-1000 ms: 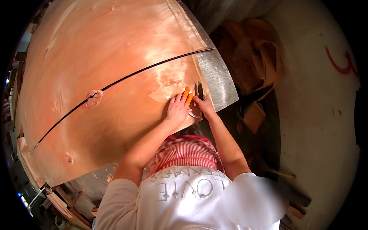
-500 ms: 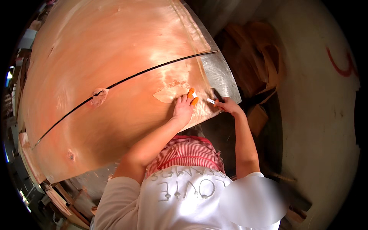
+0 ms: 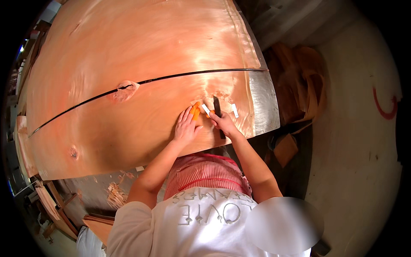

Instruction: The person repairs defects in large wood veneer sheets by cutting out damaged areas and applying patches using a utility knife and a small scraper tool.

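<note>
While a broad wood sheet (image 3: 107, 141) spreads below, the left hand (image 3: 186, 128) rests flat on it (fingers extended), and the right hand (image 3: 224, 123) curls around a dark bar-like tool (image 3: 217, 106) over the sheet, near a white strip (image 3: 235, 110).

On the right, a broad pale surface (image 3: 342, 171), wall or floor unclear, bears 1 curved red mark (image 3: 382, 108). Beside it, curled brown wood strips (image 3: 316, 88) lie in deep shade. The table (image 3: 266, 105) shows a shiny metal corner. Far left, small bright lights (image 3: 21, 48) glow above cluttered wood pieces (image 3: 48, 201).
</note>
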The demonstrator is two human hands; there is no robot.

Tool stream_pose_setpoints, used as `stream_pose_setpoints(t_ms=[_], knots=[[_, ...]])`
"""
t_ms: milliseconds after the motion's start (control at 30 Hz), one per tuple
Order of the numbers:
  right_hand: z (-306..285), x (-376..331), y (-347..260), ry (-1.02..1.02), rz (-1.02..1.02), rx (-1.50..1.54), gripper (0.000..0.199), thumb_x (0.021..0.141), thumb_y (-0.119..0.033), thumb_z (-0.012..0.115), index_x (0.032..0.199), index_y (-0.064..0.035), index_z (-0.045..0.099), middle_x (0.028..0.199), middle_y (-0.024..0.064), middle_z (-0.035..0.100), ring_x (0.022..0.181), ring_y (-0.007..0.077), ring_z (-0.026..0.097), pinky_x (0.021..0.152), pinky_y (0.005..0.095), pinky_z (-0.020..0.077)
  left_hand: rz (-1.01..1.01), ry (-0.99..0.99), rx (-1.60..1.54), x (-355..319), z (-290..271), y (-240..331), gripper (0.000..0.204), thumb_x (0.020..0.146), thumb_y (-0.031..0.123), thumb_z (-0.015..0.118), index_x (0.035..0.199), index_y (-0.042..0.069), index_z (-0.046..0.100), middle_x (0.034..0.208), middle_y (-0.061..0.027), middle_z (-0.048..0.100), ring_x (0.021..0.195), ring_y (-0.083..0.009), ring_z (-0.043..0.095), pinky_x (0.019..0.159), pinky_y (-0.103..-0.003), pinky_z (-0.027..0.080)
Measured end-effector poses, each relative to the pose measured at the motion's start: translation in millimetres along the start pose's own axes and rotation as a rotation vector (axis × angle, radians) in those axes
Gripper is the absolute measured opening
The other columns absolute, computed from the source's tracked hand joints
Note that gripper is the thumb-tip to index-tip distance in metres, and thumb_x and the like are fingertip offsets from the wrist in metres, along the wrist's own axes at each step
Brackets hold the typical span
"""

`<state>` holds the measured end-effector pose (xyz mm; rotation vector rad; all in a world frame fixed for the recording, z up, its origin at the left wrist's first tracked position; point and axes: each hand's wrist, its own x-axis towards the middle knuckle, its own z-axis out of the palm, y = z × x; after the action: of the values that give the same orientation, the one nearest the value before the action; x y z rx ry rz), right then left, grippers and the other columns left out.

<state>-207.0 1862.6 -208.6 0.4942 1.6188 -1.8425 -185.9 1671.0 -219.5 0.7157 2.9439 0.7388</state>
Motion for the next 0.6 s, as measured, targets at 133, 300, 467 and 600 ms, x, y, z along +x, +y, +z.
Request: stream_pose_setpoints(t_ms=[133,300,467,600], knots=[[35,40,-4,0.03,-0.076,-0.026,0.02,0.087,-0.026,0.058,0.081,-0.0076,0.056,0.057,-0.0036,0.048,0.044,0.0051,0.037,0.041,0.0205,0.0281,-0.01,0.053,-0.035,0,-8,-4,0.045,0.075,0.017,0.062,0.112,-0.005,0.05,0.121,-0.0218,0.045,0.121,-0.0347,0.038,0.101,-0.044,0.032],[48,54,-6,0.104,-0.047,-0.207,0.023,0.085,-0.024,0.06,0.073,-0.0047,0.06,0.056,-0.0011,0.051,0.043,0.0071,0.04,0.04,0.0229,0.0291,-0.14,0.171,-0.063,-11,-5,-29,0.043,0.075,0.014,0.06,0.114,-0.001,0.052,0.116,-0.0178,0.048,0.112,-0.0323,0.046,0.092,-0.04,0.04],[44,59,0,0.167,-0.051,-0.299,0.022,0.084,-0.024,0.061,0.075,-0.0036,0.063,0.057,0.0009,0.054,0.046,0.0094,0.046,0.043,0.0245,0.0339,-0.037,0.096,0.041,8,-12,-22,0.045,0.075,0.02,0.062,0.113,-0.002,0.052,0.122,-0.0169,0.046,0.122,-0.0305,0.038,0.101,-0.046,0.031],[41,50,-7,0.107,-0.103,-0.513,0.021,0.083,-0.022,0.061,0.077,-0.0021,0.063,0.061,0.0052,0.058,0.053,0.0128,0.053,0.051,0.0271,0.0412,-0.014,-0.063,0.176,7,-9,-23,0.05,0.075,0.029,0.064,0.112,-0.003,0.055,0.125,-0.015,0.044,0.13,-0.0262,0.026,0.107,-0.052,0.018]])
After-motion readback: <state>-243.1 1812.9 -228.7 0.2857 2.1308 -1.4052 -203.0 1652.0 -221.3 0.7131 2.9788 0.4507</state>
